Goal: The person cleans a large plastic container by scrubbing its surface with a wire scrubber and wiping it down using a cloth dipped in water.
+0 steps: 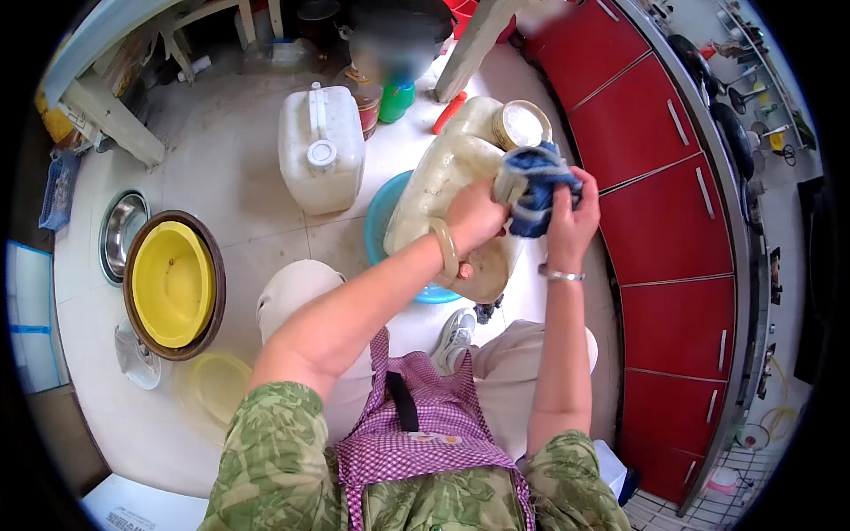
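A bunched dark blue cloth piece with pale edging (536,190) is held up in front of me. My right hand (575,217) pinches its right side, with the wrist in a metal watch band. On the other side my left hand (478,215), below which a pale bangle circles the wrist, closes on its pale left edge; the fingertips are partly hidden. Beneath both hands a large yellowish plastic jug (431,177) lies on its side across a blue basin (379,217). A round tub with white contents (522,124) sits at the jug's far end, just beyond the cloth.
A white lidded jerrycan (320,164) stands ahead. Left are a yellow basin (173,283) inside a brown one and a steel bowl (124,234). An orange-red handle (450,113) lies near a wooden leg (474,53). Red cabinets (668,221) line the right.
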The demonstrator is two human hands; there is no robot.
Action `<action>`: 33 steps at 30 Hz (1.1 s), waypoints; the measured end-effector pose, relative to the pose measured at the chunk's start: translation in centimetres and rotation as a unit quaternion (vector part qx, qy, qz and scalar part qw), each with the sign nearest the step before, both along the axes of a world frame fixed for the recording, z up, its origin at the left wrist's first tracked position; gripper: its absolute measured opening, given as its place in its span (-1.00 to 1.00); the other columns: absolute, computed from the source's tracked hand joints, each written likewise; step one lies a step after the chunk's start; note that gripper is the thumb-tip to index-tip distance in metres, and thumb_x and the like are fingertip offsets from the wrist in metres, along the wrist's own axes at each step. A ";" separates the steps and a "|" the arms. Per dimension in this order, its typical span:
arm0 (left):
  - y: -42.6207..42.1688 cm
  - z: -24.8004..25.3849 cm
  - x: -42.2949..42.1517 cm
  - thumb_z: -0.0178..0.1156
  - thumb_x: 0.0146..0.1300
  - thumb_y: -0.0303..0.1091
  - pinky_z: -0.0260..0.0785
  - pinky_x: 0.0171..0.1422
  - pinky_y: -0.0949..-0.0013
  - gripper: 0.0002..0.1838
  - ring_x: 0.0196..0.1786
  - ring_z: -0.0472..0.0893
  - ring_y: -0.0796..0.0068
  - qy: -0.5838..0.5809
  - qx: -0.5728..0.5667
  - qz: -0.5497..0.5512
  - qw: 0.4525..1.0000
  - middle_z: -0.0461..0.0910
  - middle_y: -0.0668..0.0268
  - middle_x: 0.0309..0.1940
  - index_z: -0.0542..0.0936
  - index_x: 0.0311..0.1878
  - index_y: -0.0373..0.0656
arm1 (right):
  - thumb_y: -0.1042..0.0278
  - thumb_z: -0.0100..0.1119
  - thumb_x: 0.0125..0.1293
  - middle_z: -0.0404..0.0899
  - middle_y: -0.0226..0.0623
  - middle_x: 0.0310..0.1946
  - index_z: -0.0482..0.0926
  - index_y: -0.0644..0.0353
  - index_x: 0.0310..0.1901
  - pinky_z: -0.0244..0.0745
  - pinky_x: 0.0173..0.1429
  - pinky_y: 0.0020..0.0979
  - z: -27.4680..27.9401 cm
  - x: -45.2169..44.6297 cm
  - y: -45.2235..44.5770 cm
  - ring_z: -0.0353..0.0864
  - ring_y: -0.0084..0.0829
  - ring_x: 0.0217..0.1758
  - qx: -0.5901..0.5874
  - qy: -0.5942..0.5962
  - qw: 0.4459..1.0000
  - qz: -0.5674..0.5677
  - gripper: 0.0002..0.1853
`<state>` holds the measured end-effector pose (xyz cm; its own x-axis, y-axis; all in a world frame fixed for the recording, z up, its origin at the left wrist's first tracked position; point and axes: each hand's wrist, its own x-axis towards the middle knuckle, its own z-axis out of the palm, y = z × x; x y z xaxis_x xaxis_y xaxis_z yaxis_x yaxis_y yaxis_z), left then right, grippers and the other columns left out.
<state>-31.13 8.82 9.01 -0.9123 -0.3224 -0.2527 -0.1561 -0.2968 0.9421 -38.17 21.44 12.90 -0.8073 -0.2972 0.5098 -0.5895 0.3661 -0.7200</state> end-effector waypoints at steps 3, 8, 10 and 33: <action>0.1 -2.3 -1.3 0.17 0.18 -0.36 0.56 -0.15 0.13 -0.74 -0.26 0.75 0.14 0.114 -0.128 0.034 0.985 0.70 -0.11 -0.27 0.65 -0.11 -0.26 | 0.50 0.14 0.16 0.53 -0.18 0.04 0.56 0.12 0.09 0.27 0.32 -0.19 -1.9 1.8 -2.1 0.41 -0.17 0.23 0.104 0.162 0.981 0.036 -0.59; -0.8 -1.8 -1.2 0.17 0.34 -0.11 0.55 -0.14 0.26 -0.62 -0.31 0.68 0.41 0.034 0.065 -0.028 0.997 0.66 0.20 -0.34 0.54 0.02 -0.23 | 0.46 0.10 0.28 0.57 -0.05 -0.10 0.55 0.21 0.00 0.48 0.13 -0.23 -3.9 -2.7 -0.6 0.58 -0.14 -0.03 0.055 0.126 0.989 -0.053 -0.74; -1.7 -0.7 -0.8 0.07 0.45 0.01 0.54 -0.10 0.24 -0.57 -0.27 0.67 0.43 0.030 0.135 -0.085 0.987 0.65 0.22 -0.25 0.52 0.08 -0.20 | 0.46 0.14 0.28 0.57 -0.10 -0.18 0.54 0.25 0.00 0.51 0.03 -0.30 -3.4 -3.0 0.4 0.59 -0.20 -0.15 0.009 0.023 0.996 -0.080 -0.74; -3.5 -1.5 -0.5 0.25 0.35 -0.12 0.49 -0.06 0.26 -0.64 -0.16 0.69 0.30 0.025 -0.111 0.008 0.993 0.71 0.14 -0.19 0.64 -0.06 -0.28 | 0.59 0.25 -0.05 0.50 -0.26 -0.16 0.64 0.08 -0.12 0.56 -0.02 -0.14 -1.7 4.6 -1.4 0.53 -0.13 -0.04 0.217 0.136 0.965 0.051 -0.62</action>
<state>-31.61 5.36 7.49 -0.9160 -0.3803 -0.1279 -0.1044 -0.0820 0.9912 -33.55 20.02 11.24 -0.6168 -0.6004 0.5090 -0.7837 0.5287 -0.3260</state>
